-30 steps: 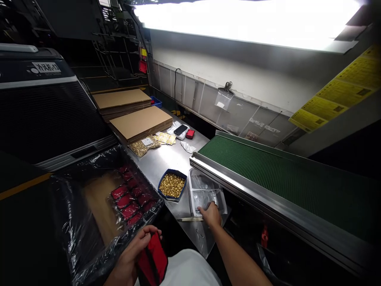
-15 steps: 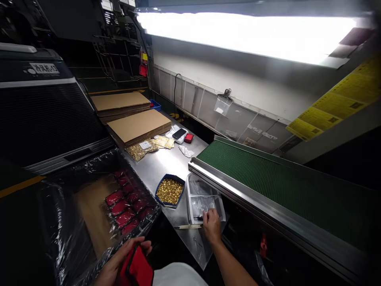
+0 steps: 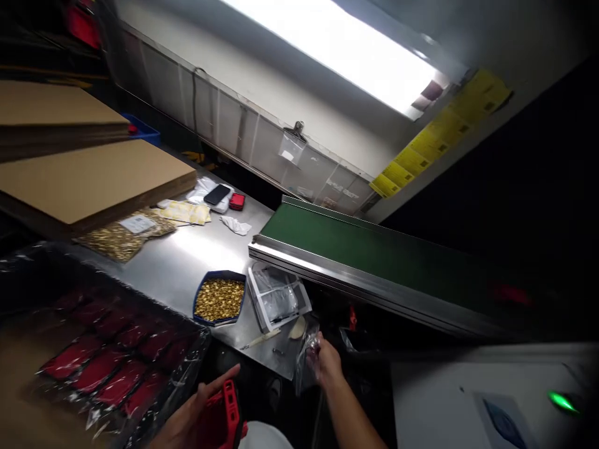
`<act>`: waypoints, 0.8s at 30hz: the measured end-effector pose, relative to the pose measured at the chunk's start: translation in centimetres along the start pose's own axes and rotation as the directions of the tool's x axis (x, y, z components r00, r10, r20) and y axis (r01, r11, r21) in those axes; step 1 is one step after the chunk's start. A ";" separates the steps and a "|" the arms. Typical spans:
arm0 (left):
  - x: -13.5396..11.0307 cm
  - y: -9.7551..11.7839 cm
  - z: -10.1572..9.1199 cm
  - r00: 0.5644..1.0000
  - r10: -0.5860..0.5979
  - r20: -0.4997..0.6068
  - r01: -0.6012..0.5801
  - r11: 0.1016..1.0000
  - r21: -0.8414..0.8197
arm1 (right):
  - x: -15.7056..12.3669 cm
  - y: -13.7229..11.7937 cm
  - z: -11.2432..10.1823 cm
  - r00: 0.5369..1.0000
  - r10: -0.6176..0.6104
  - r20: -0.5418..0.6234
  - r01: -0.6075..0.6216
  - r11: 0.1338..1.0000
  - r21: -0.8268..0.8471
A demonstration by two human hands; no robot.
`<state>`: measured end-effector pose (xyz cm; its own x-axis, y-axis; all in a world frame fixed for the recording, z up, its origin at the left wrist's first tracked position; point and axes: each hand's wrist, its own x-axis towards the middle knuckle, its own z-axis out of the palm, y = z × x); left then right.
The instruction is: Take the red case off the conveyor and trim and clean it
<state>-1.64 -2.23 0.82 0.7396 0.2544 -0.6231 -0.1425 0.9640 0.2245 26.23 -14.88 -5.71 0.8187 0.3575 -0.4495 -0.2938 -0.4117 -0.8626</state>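
My left hand (image 3: 194,408) holds a red pouch (image 3: 227,408) low at the bottom edge, its thumb and fingers around the pouch's side. Past the near corner of the steel table (image 3: 196,259), my right hand (image 3: 325,365) is closed on a small clear plastic bag (image 3: 306,358), which hangs below the fingers. Behind it on the table sits a clear tray (image 3: 278,296) with more clear bags. Next to that tray stands a blue dish of small gold parts (image 3: 219,299). A pen (image 3: 259,340) lies near the table's edge.
A plastic-lined box of red pouches (image 3: 100,371) is at the lower left. A green conveyor belt (image 3: 355,246) runs off to the right. Flat cardboard sheets (image 3: 93,181), a bag of gold parts (image 3: 119,234), a phone (image 3: 216,194) and a white machine top (image 3: 468,399) are also in view.
My right hand has come out of the clear tray and back past the table corner with a clear bag. The view has swung right and tilted. My left hand still holds the red pouch.
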 end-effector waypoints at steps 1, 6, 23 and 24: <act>0.5 -0.2 0.1 0.997 -0.070 0.010 0.070 0.997 -0.010 | -1.0 0.3 -0.1 0.998 0.053 -0.037 -0.052 0.998 0.033; 4.4 -1.5 1.3 0.971 -0.219 -0.095 0.233 0.956 0.180 | -6.3 1.3 -0.2 0.979 0.161 -0.127 -0.150 0.984 0.097; 8.9 -6.5 2.3 0.983 0.100 0.157 -0.186 0.550 0.814 | -9.5 -1.1 -2.4 0.869 0.096 0.485 -0.165 0.981 0.101; 8.9 -6.8 2.2 0.979 0.151 0.134 -0.194 0.528 0.827 | -9.1 -1.1 -2.9 0.883 0.069 0.464 -0.142 0.982 0.124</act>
<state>7.34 -6.65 -4.60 0.7908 0.3846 -0.4762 0.3248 0.3958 0.8590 20.56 -20.06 0.01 0.4733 0.6764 -0.5643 -0.4664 -0.3510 -0.8120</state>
